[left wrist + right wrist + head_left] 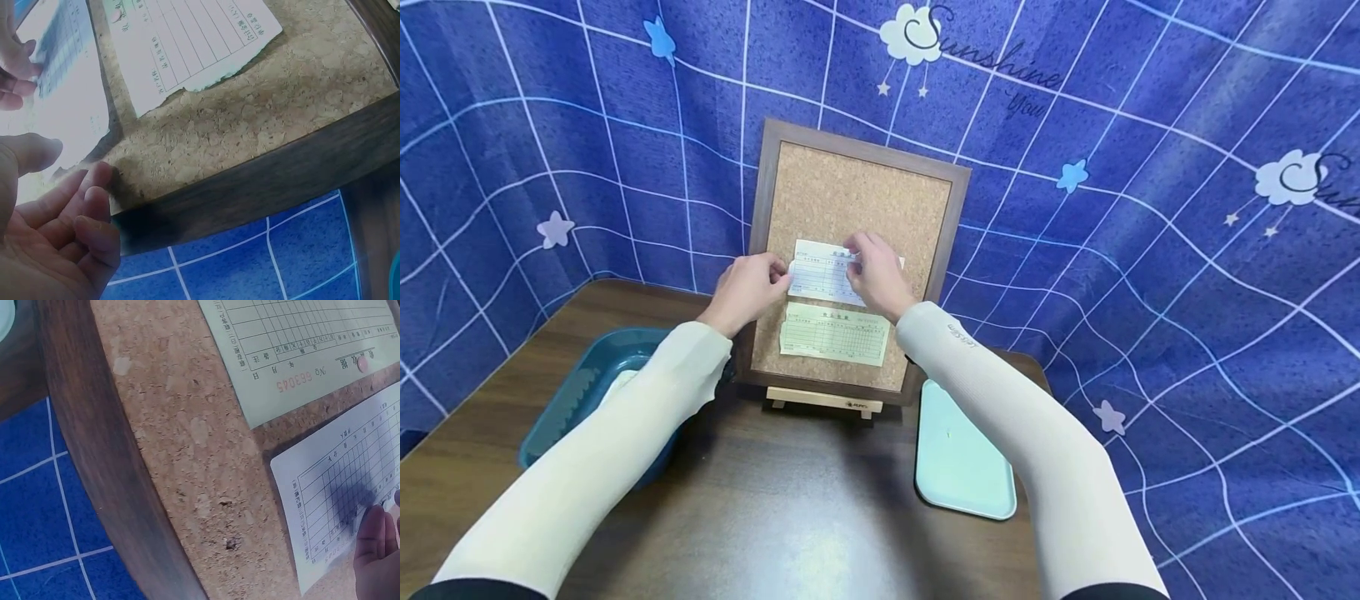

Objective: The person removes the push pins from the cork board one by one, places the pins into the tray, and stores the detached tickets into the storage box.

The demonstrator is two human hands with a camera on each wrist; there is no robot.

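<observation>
Currently, left hand (745, 292) half-curled at left edge of white slip (820, 275), against corkboard (857, 196); whether pinching, cannot tell. Right hand (878, 271): fingertips bunched on slip, grip unclear. Left, teal basin (597, 354): something white (620, 383) inside. Right, mint tray (966, 475): tiny yellowish bit (948, 433).

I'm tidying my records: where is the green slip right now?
In the head view, the green slip is low on the corkboard, directly below the white slip.
</observation>
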